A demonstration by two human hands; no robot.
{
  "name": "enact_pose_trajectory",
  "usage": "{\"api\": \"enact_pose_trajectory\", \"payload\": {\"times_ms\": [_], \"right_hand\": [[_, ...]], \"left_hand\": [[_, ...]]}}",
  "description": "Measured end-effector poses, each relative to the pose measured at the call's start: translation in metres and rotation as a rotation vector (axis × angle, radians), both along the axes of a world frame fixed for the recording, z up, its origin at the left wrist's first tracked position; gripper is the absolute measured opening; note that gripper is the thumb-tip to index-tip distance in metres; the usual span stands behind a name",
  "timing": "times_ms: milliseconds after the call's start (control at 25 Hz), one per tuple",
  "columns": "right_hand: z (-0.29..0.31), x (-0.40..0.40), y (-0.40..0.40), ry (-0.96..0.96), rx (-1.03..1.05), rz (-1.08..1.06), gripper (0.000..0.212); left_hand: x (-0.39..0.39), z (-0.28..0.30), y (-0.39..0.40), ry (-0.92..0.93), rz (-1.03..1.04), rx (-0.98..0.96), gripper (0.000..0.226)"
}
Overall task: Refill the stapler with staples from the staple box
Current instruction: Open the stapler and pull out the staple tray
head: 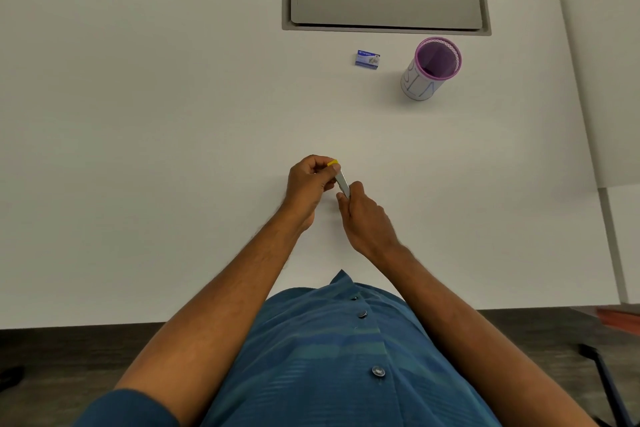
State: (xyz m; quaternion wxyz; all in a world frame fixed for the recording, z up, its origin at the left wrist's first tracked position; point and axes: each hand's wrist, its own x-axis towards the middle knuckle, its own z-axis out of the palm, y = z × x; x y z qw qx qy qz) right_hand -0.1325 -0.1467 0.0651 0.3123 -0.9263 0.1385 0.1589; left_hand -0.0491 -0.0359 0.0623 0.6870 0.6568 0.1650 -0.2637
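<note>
A small stapler (341,178) with a yellow end and a silver metal body is held above the white desk (173,149), near its middle. My left hand (310,184) grips the yellow end with curled fingers. My right hand (363,215) pinches the lower, near end of the metal part. Most of the stapler is hidden by my fingers. The blue staple box (367,59) lies shut on the desk farther back, well apart from both hands.
A purple mesh pen cup (431,69) stands to the right of the staple box. A grey cable hatch (386,6) is set into the desk behind them. A white side panel (606,80) bounds the desk on the right.
</note>
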Motion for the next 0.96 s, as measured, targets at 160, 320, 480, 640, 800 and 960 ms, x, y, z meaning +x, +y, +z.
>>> {"api": "enact_pose_trajectory", "payload": {"times_ms": [160, 320, 480, 640, 800, 960], "right_hand": [[-0.001, -0.007, 0.000, -0.071, 0.033, -0.002, 0.023], [0.003, -0.005, 0.000, -0.118, -0.101, 0.011, 0.024], [0.010, 0.000, 0.005, -0.214, -0.078, -0.074, 0.026], [0.009, 0.005, 0.008, -0.093, -0.169, 0.016, 0.027], [0.008, 0.007, 0.010, -0.098, -0.154, -0.020, 0.025], [0.003, 0.005, 0.009, -0.121, -0.127, -0.039, 0.023]], "left_hand": [[0.002, 0.006, 0.004, 0.047, 0.098, -0.048, 0.008], [0.007, 0.006, 0.014, 0.159, 0.138, -0.172, 0.014], [0.010, 0.004, 0.017, 0.253, 0.174, -0.205, 0.043], [0.012, 0.004, 0.015, 0.339, 0.158, -0.320, 0.057], [0.015, 0.003, 0.010, 0.351, 0.159, -0.340, 0.062], [0.018, -0.001, 0.006, 0.368, 0.157, -0.342, 0.064]]}}
